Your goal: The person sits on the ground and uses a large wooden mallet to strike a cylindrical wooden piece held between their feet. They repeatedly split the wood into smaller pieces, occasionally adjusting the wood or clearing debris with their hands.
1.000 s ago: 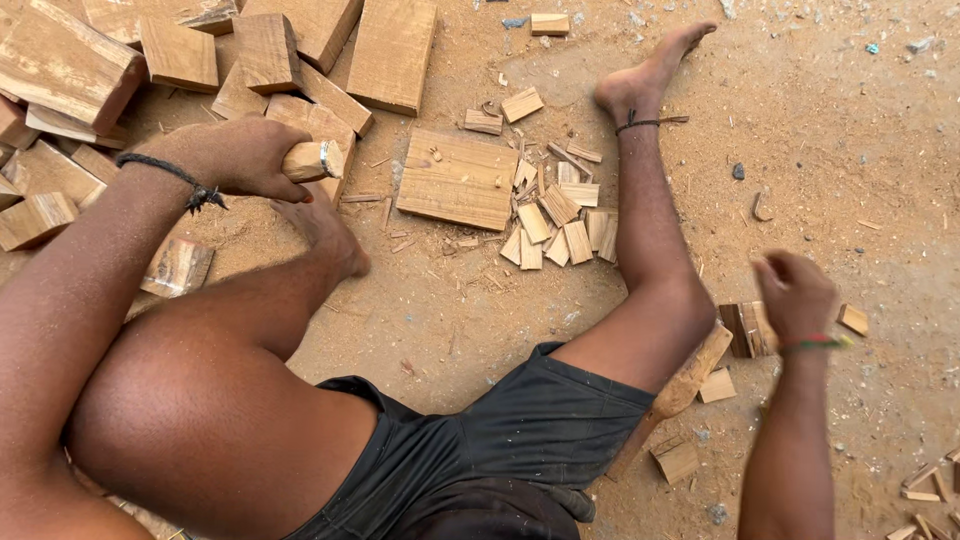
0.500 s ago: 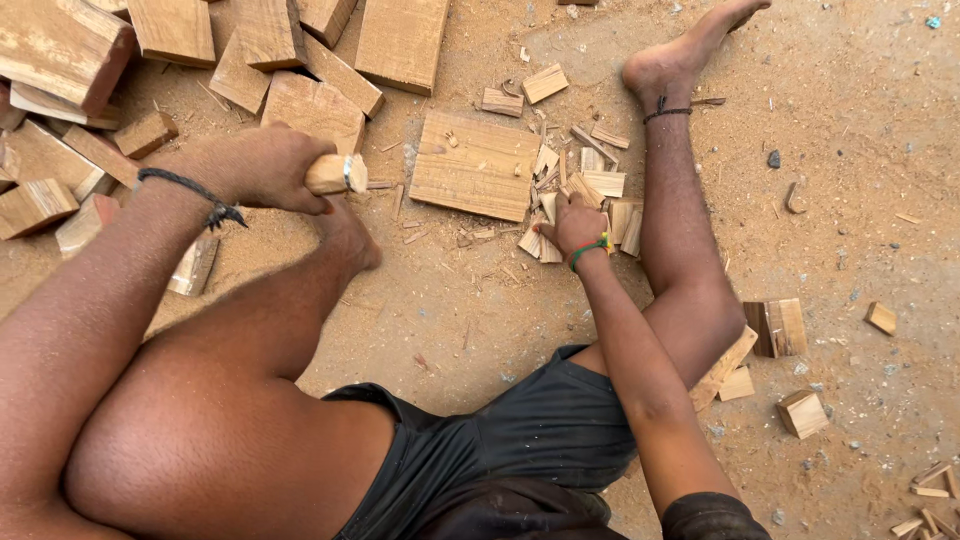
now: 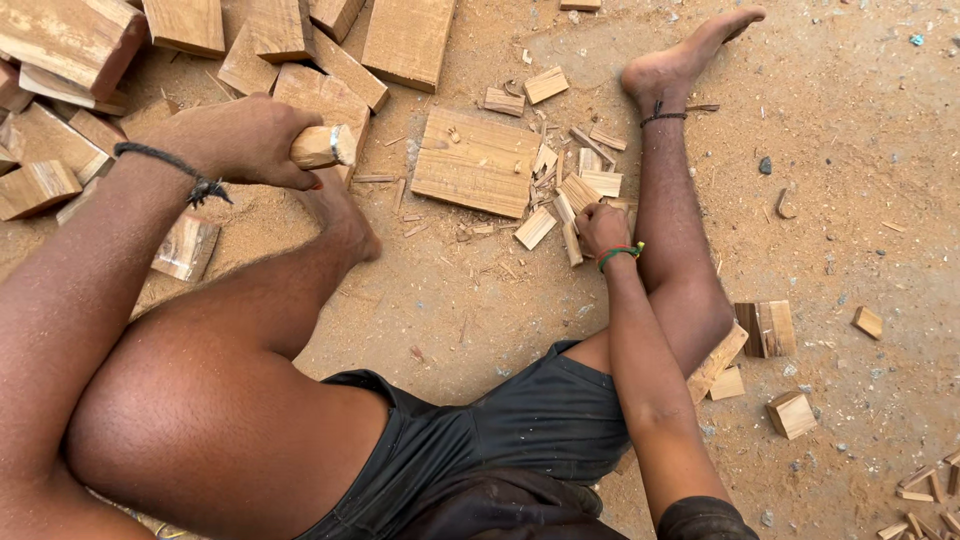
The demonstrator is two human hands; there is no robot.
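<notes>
Head view, looking down at a person seated on sandy ground with legs spread. The left hand [image 3: 235,140], at the far left, is closed tight around a pale wooden handle [image 3: 322,147]; only the stubby cut end shows past the fingers, so what the handle belongs to cannot be told. The right hand [image 3: 600,228], near the middle of the scene, is curled down onto a heap of small wood pieces [image 3: 570,190]; whether it has actually gripped one cannot be told. Just left of that heap, touching it, lies a flat wooden board [image 3: 475,160]. Larger wood blocks [image 3: 300,50] are piled at the far left. A few small blocks [image 3: 765,328] sit at the right, just beside the right knee.
</notes>
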